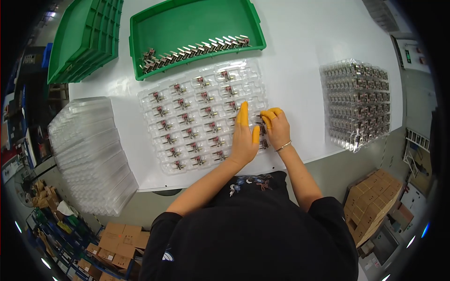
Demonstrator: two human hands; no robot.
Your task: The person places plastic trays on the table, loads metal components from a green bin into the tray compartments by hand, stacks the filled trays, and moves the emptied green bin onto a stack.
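A clear plastic blister tray (190, 124) lies on the white table, with rows of small metal motor-like parts (186, 118) in its pockets. My left hand (244, 140), wearing yellow finger covers, rests over the tray's right side. Its fingers are stretched out, and no part shows in its grip. Beside it, my right hand (278, 129) is closed in a pinch at the tray's right column. Its yellow-covered fingertips are on one small metal motor-like part (260, 120), which they partly hide. More parts sit in the pockets just below the right fingertips.
A green bin (197, 23) behind the tray holds a row of similar parts along its near side. Green bins (86, 37) stand at the back left. Stacked clear trays (91, 154) stand left; a stack of filled trays (357, 103) stands right. Cardboard boxes (375, 201) lie beyond the table.
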